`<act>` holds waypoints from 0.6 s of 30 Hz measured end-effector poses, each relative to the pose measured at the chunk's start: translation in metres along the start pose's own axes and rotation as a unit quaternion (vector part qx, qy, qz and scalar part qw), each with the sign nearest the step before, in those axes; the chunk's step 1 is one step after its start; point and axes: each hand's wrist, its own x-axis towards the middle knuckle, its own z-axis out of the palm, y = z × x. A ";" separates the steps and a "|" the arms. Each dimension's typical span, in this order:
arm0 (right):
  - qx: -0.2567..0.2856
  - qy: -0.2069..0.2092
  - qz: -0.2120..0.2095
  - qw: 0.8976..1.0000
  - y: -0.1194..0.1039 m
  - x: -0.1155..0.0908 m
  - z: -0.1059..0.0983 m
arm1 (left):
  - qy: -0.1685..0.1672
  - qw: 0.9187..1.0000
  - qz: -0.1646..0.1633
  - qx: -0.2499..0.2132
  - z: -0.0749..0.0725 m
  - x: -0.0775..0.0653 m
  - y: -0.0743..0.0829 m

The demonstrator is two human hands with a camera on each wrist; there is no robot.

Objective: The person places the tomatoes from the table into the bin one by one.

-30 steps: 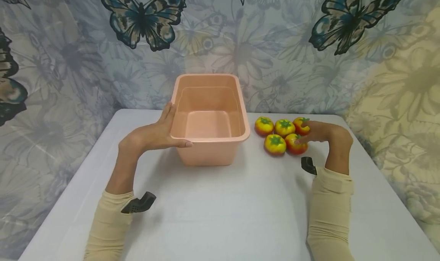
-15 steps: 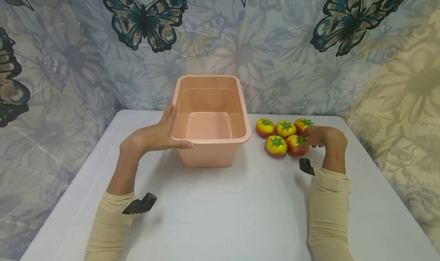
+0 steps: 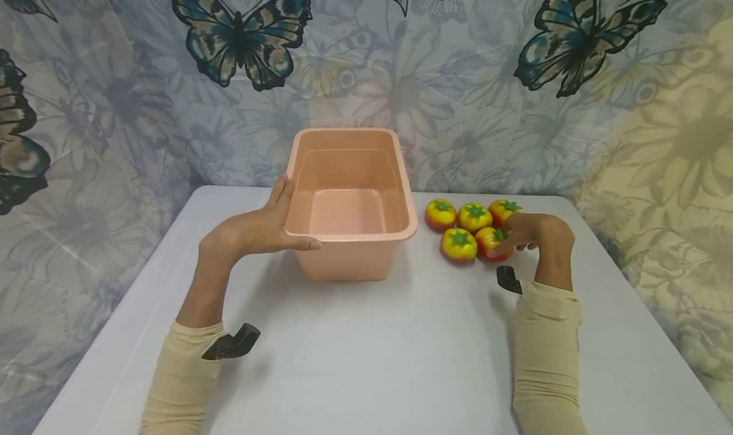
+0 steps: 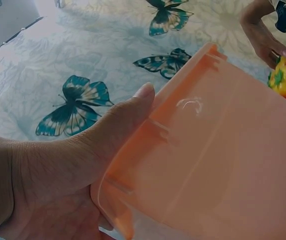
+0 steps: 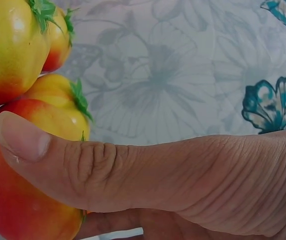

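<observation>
A peach plastic tub (image 3: pixel 350 257) stands tilted toward the camera at the back middle of the table. My left hand (image 3: pixel 252 228) grips its near left corner, thumb along the front rim and fingers up the left side; the left wrist view shows the thumb (image 4: pixel 118 117) against the rim. To the right, my right hand (image 3: pixel 529 231) holds the front right red-and-yellow tomato (image 3: pixel 490 241). In the right wrist view the thumb lies across that tomato (image 5: pixel 28 185), and its other fingers are mostly hidden beneath.
Several like tomatoes with green leafy tops sit clustered beside it: front left (image 3: pixel 459 245), back left (image 3: pixel 440 215), back middle (image 3: pixel 474 217) and back right (image 3: pixel 502 211). The white table (image 3: pixel 366 346) backs onto a butterfly-patterned cloth (image 3: pixel 401 91).
My right hand has shifted slightly left and toward me, its index finger coming off the back right tomato onto the front right one. The left hand and tub stay put.
</observation>
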 end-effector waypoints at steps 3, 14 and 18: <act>-0.010 0.002 -0.007 1.000 -0.001 0.002 0.000 | 0.001 1.000 0.001 -0.001 0.000 0.000 0.000; -0.013 0.001 -0.010 1.000 -0.004 0.004 -0.002 | 0.007 1.000 0.009 -0.003 0.000 -0.003 -0.001; -0.024 -0.004 -0.015 1.000 -0.004 0.005 -0.002 | 0.010 1.000 0.014 0.002 0.000 -0.002 0.000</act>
